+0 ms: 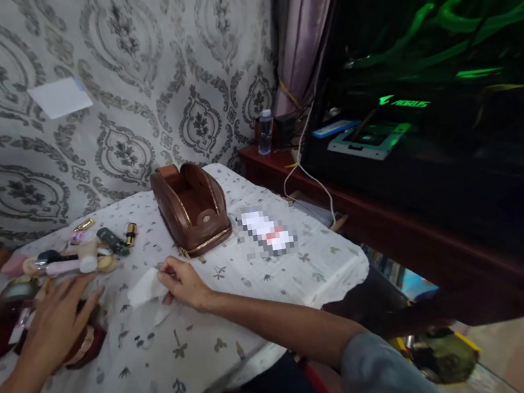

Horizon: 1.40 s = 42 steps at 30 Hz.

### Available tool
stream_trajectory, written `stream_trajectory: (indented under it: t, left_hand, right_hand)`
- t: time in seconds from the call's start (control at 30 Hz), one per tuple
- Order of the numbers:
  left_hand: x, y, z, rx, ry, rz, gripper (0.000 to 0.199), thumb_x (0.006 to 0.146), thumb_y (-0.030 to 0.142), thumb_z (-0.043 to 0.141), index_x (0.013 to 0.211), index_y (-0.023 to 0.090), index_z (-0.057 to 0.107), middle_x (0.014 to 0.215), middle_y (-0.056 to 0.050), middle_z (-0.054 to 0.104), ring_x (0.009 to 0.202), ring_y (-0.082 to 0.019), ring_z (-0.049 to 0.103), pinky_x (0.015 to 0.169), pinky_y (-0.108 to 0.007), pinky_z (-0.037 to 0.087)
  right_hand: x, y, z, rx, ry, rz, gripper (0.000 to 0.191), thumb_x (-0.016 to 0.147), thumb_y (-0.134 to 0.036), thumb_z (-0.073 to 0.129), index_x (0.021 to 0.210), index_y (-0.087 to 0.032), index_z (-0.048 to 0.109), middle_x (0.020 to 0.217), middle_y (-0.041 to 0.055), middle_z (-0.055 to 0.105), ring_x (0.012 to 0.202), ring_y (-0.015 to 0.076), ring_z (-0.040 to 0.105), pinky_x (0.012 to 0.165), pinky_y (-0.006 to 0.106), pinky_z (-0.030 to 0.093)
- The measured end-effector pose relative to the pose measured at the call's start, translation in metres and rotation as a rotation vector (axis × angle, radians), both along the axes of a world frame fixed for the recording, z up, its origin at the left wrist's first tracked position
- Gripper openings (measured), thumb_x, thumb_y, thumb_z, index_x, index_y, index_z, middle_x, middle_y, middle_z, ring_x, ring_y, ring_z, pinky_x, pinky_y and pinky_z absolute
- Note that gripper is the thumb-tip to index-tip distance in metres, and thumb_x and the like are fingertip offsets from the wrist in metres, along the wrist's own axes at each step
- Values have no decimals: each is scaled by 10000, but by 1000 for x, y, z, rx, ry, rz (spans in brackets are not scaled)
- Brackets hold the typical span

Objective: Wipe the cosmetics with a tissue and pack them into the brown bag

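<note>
The thin white sheet, maybe paper or tissue, is just over or on the table's white cloth with little leaf prints. It is in front of the bag, between the two hands. It is blurry, so I cannot tell if its low edge touches the cloth.

The right hand has its thumb and finger pinched shut on one edge of it. The sheet looks very light, soft and floppy, and I think it could rip or crease if pulled hard. An edge or a corner looks like the best place to hold it, with a gentle pinch.

The left hand is palm down with its fingers spread a bit, over a shiny dark red thing. I cannot tell if the fingers have hold of it. That thing looks hard and smooth, so it might slip; its sides would be good to hold.

Past the left hand lie a small cream tube, a dark green little bottle and a gold and black little tube.

Behind the sheet sits a brown leather-like bag, unzipped and wide open. Its walls look bendy but stand up. Beside it is a flat, bright thing hidden by blurry squares.
</note>
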<state>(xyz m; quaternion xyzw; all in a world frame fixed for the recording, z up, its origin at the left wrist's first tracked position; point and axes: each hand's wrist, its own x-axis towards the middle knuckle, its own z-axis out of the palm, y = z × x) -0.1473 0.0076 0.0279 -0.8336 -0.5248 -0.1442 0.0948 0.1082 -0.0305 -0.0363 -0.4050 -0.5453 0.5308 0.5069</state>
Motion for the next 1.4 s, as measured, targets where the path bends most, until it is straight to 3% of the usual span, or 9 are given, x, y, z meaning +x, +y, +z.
stream_trajectory:
  t: [0.17, 0.33, 0.5, 0.6, 0.77, 1.0, 1.13, 1.23, 1.4]
  left_hand:
    - [-18, -46, -32, -23, 8, 12, 442, 825, 601, 401, 1142, 359, 592, 1114, -47, 679, 1063, -365, 626, 908, -526, 512]
    - [-11, -61, -34, 66, 104, 74, 430, 894, 527, 350, 1076, 266, 639, 1059, -116, 660, 1024, -356, 614, 877, -492, 504]
    - [16, -66, -27, 73, 23, 119, 267, 909, 430, 442, 921, 231, 620, 950, -83, 656, 960, -290, 612, 871, -415, 494]
    - [39, -67, -25, 17, -97, 109, 211, 895, 397, 490, 873, 226, 611, 886, -59, 638, 895, -245, 609, 825, -353, 485]
    - [78, -68, -29, -82, -308, 21, 201, 894, 371, 511, 971, 215, 612, 938, -63, 657, 937, -241, 612, 849, -358, 480]
    - [74, -28, -22, -345, -838, -4, 404, 971, 488, 355, 1043, 177, 602, 935, -66, 688, 838, -199, 650, 682, -295, 511]
    - [71, 13, -19, -299, -581, -106, 388, 846, 414, 605, 1168, 198, 610, 1137, -80, 644, 1056, -235, 595, 867, -340, 495]
    - [79, 33, -26, -328, -304, -215, 466, 729, 344, 743, 1165, 213, 640, 1158, -87, 620, 1118, -271, 552, 967, -383, 445]
    - [74, 40, -34, -317, -293, -118, 110, 839, 284, 594, 884, 193, 636, 910, -55, 644, 904, -225, 589, 847, -335, 467]
  right_hand:
    - [-5, 8, -5, -143, 229, 39, 238, 910, -392, 580, 858, -220, 424, 661, -77, 534, 408, 77, 553, 373, 164, 391]
    - [-7, 15, -10, -216, 391, 36, 315, 842, -445, 664, 894, -222, 448, 783, -49, 551, 552, 98, 628, 519, 225, 534]
    - [-1, 14, -8, -96, 232, -121, 214, 878, -356, 563, 1022, -232, 465, 972, -1, 538, 693, 117, 663, 590, 247, 534]
    - [2, 10, -6, 30, 33, -193, 165, 915, -339, 476, 1028, -218, 471, 918, 6, 556, 642, 116, 619, 567, 248, 491]
    - [1, -2, 0, 253, -186, 13, 199, 965, -389, 433, 972, -217, 532, 786, -8, 590, 685, 146, 603, 684, 283, 484]
    - [-6, -5, -5, 446, -447, 213, 468, 847, -501, 678, 1201, -210, 584, 1178, 94, 642, 1103, 251, 578, 983, 408, 438]
    - [-10, -3, -13, 458, -572, 256, 753, 695, -492, 821, 1333, -215, 533, 1314, 128, 578, 1244, 313, 501, 1040, 471, 416]
    - [-12, -3, -12, 448, -588, 272, 732, 684, -412, 840, 1317, -198, 542, 1364, 132, 542, 1279, 308, 478, 1057, 470, 405]
    - [-12, -7, -6, 389, -552, 201, 590, 615, -371, 870, 1128, -205, 630, 1108, 76, 658, 1067, 272, 579, 936, 420, 462]
